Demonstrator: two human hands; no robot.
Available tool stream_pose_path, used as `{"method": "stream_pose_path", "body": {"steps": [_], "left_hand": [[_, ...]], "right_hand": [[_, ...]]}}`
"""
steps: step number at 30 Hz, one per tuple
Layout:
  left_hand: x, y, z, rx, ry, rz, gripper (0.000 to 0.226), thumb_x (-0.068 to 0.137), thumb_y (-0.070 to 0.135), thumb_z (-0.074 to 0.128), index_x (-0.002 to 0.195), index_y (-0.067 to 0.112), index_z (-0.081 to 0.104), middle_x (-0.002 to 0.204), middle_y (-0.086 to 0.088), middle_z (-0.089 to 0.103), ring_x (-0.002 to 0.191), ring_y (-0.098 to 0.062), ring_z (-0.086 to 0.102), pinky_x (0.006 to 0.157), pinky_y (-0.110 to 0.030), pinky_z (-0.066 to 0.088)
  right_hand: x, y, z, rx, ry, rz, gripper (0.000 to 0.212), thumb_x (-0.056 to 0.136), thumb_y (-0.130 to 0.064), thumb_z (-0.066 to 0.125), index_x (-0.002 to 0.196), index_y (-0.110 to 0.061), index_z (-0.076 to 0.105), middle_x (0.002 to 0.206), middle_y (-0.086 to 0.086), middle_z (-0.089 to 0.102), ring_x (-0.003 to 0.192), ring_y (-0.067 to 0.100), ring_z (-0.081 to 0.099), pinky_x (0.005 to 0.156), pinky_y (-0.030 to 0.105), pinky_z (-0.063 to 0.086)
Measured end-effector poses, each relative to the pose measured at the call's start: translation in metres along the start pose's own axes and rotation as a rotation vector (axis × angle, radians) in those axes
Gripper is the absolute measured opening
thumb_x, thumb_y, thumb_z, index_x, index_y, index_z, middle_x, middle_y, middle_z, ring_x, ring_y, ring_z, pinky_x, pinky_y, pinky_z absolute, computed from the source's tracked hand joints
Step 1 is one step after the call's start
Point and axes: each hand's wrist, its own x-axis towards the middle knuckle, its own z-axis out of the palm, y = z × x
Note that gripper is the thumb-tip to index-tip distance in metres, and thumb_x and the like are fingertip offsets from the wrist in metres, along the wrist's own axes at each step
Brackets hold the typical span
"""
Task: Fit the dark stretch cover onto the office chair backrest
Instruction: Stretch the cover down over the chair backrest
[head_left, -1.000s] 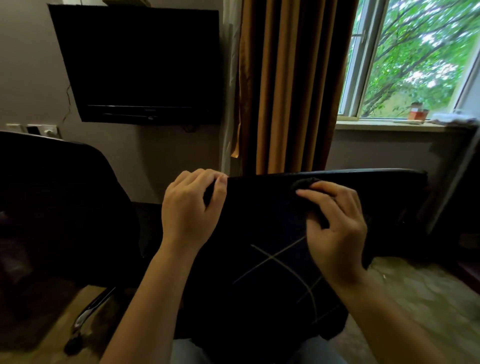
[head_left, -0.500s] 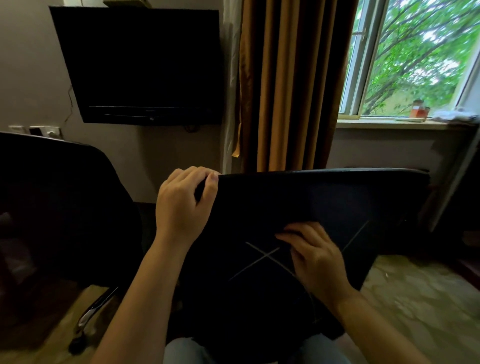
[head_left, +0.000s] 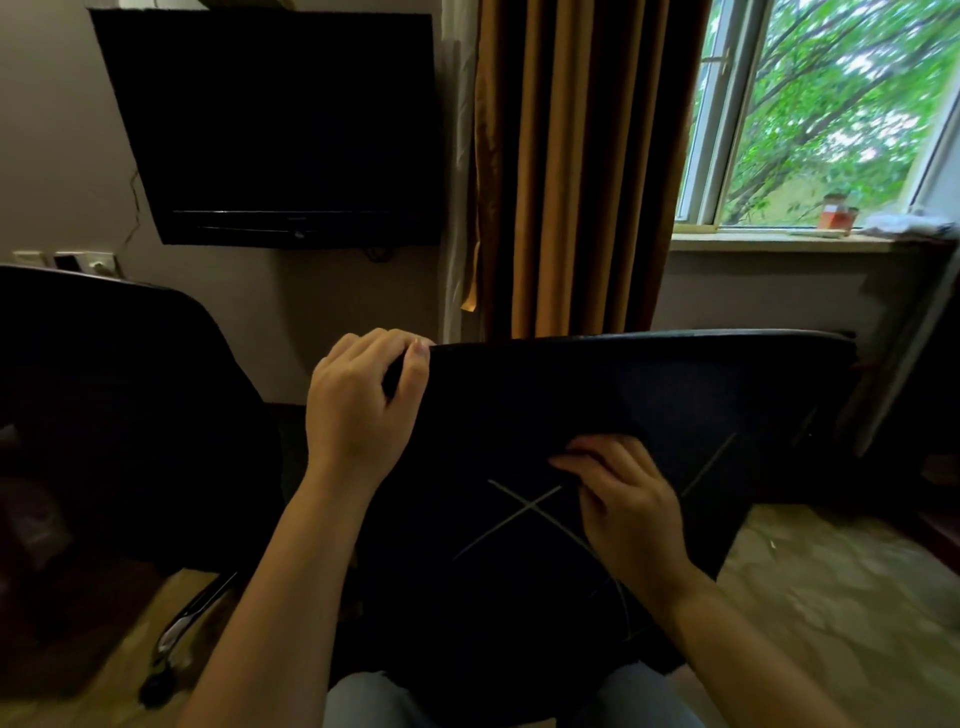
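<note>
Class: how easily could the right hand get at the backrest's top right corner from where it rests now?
Probably easily. The right hand lies flat on the dark cover, nothing lies between it and that corner, and the left hand grips the opposite corner.

The backrest (head_left: 649, 395) stands in the middle, before the person, with the cover (head_left: 493, 597) on its near face. The left hand (head_left: 358, 405) is at its top left corner, the right hand (head_left: 628, 499) lower, on the face. A second chair (head_left: 114, 415) stands to the left. Behind are the television (head_left: 275, 124) on the wall, the curtain (head_left: 571, 166) and, to the right, the window (head_left: 831, 109).
</note>
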Motion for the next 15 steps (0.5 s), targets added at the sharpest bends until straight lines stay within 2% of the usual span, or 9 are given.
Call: {"method": "stream_pose_path", "body": {"steps": [4,8,11,15], "left_hand": [[-0.002,0.001,0.000,0.008,-0.012,0.000,0.037,0.098,0.034,0.037,0.092,0.016,0.069,0.082,0.010,0.064,0.075,0.002,0.045,0.067,-0.023,0.034],[-0.001,0.003,0.000,0.010,0.002,-0.005,0.036,0.098,0.033,0.037,0.091,0.017,0.068,0.082,0.013,0.061,0.074,0.002,0.044,0.067,-0.024,0.034],[-0.001,0.004,0.000,0.013,0.014,-0.006,0.037,0.098,0.033,0.037,0.091,0.016,0.069,0.082,0.017,0.057,0.075,0.001,0.045,0.068,-0.025,0.034],[-0.002,0.004,0.000,0.041,0.029,-0.009,0.036,0.098,0.032,0.037,0.090,0.016,0.069,0.081,0.018,0.055,0.074,0.000,0.045,0.067,-0.023,0.032]], "right_hand": [[-0.012,0.007,-0.007,0.020,-0.056,0.027,0.029,0.084,-0.005,0.049,0.093,-0.012,0.075,0.100,0.000,0.067,0.097,0.015,0.056,0.083,0.018,0.046],[0.021,0.004,-0.033,0.026,0.139,0.119,0.023,0.082,-0.001,0.054,0.095,-0.005,0.073,0.100,0.008,0.064,0.096,0.020,0.056,0.092,0.014,0.039],[0.045,-0.005,-0.043,0.023,0.258,0.163,0.026,0.076,0.011,0.064,0.095,-0.004,0.073,0.099,0.009,0.064,0.097,0.019,0.055,0.094,0.014,0.039],[0.041,-0.020,-0.030,0.055,0.186,0.098,0.027,0.076,0.008,0.067,0.099,-0.006,0.073,0.103,0.008,0.063,0.100,0.017,0.055,0.091,0.016,0.042]]}}
